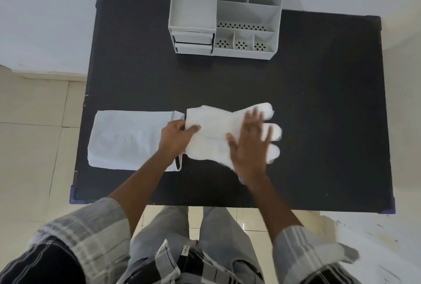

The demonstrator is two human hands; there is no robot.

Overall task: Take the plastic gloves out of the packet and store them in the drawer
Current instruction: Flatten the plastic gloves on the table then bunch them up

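A stack of white plastic gloves [214, 131] lies flat on the black table [296, 101], fingers pointing right. My left hand [175, 138] pinches the cuff end of the stack, thumb on top. Over the palm and finger part, my right hand [248, 144] lies flat with its fingers spread, a little blurred. The pale plastic packet [127, 140] lies to the left of the gloves, its open mouth next to my left hand. Two small drawers [193, 43], both shut, sit in the lower left of the grey organiser [227, 12] at the table's far edge.
The organiser has a tall open bin on the left and several open compartments with perforated floors on the right. Bare black tabletop lies between it and the gloves and on the right side. Tiled floor surrounds the table.
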